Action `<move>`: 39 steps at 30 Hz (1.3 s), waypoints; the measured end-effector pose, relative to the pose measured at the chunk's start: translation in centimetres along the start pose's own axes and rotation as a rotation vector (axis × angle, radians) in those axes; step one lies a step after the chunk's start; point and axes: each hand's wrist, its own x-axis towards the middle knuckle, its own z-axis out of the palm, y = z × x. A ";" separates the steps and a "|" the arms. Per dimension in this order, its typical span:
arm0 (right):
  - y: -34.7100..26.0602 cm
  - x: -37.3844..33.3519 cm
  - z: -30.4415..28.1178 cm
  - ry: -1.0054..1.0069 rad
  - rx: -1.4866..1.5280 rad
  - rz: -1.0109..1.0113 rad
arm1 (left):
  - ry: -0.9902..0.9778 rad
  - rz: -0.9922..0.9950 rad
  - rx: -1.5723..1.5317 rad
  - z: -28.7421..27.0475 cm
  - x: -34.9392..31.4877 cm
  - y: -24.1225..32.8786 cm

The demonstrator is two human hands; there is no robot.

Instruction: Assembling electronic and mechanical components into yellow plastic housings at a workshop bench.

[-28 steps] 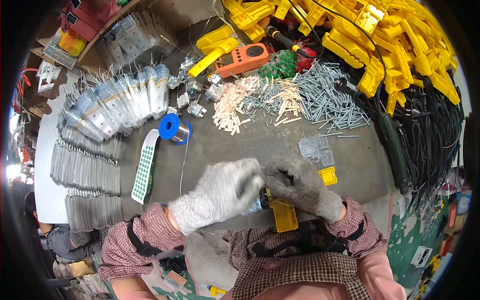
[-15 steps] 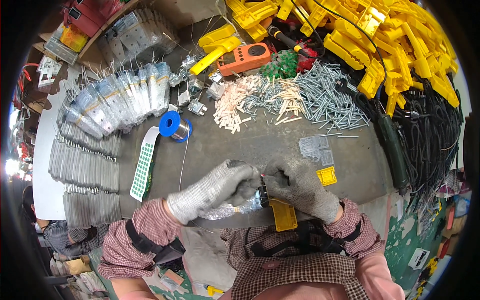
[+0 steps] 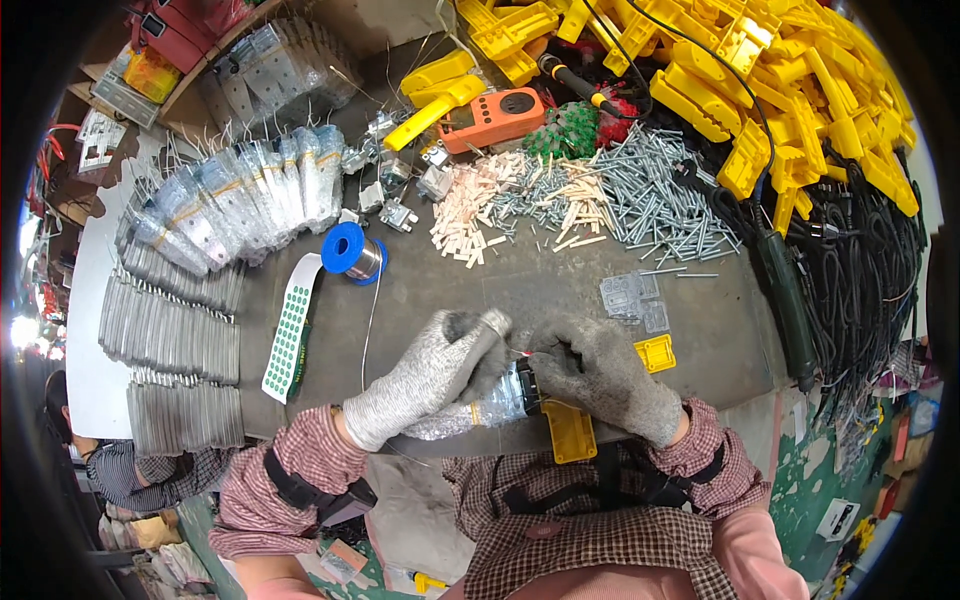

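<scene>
My left hand [image 3: 435,375], in a pale grey knit glove, is closed with its fingertips pressed together; what it holds, if anything, I cannot make out. Just right of it, my right hand [image 3: 600,380] in a darker grey glove pinches a thin red-tipped piece [image 3: 526,354], too small to name. Below both hands, at the table's near edge, lies a part in clear plastic wrap [image 3: 485,410] with a black end [image 3: 528,388]. A yellow plastic housing [image 3: 571,434] sits beside it under my right hand, sticking out over the edge.
A blue solder wire spool [image 3: 344,252] and a green-dotted sticker strip [image 3: 290,330] lie left. Behind are wrapped bundles [image 3: 240,195], an orange meter [image 3: 492,120], screws [image 3: 665,195] and yellow housings [image 3: 790,90]. Black cables [image 3: 860,270] fill the right; a small yellow piece [image 3: 655,353] lies nearer.
My left hand has drawn back slightly from my right, its fingertips raised, widening the gap between them. The red-tipped piece and the wrapped part now show more. My right hand has barely moved.
</scene>
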 end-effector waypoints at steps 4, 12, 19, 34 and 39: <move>-0.5 0.2 -0.2 -0.019 0.000 0.033 | 0.320 0.587 0.396 1.7 1.1 -3.6; -0.2 -0.1 0.1 0.062 -0.100 0.001 | 0.676 0.496 0.829 -2.4 5.8 -2.5; -0.3 0.1 0.3 0.021 -0.085 0.036 | 0.662 0.462 0.756 -3.7 8.0 -3.6; 0.3 0.0 0.0 -0.001 -0.011 -0.012 | 0.248 0.304 -0.224 0.6 -1.0 -2.8; 1.0 -0.3 0.2 -0.025 -0.035 -0.005 | 0.251 0.283 -0.273 0.7 -0.9 -2.5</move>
